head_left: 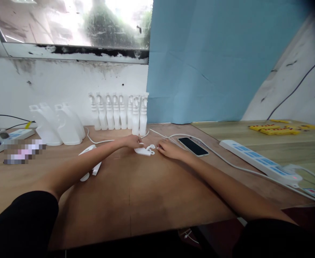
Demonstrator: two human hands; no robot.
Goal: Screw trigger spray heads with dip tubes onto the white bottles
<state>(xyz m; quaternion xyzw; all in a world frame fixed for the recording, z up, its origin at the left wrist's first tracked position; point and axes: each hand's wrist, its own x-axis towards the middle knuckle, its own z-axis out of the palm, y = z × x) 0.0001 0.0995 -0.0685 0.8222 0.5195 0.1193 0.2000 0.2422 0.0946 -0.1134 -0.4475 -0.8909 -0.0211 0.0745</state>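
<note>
My left hand (132, 141) is closed, its fingertips at the upper left edge of a flat white plastic part (143, 151) on the table. At that part's right end are small white ring-shaped pieces (152, 147). Just right of these, my right hand (169, 148) rests low over the table with its fingers curled together; whatever may be in them is too small to make out. Partly behind my left forearm lie more white plastic pieces (96, 168).
Several white spray-type bottles (116, 114) stand against the wall, with larger white jugs (70, 125) to their left. A phone (193, 146) lies right of my hands. A white cable (227, 163) passes a power strip (259, 161). Yellow packets (279, 130) lie far right.
</note>
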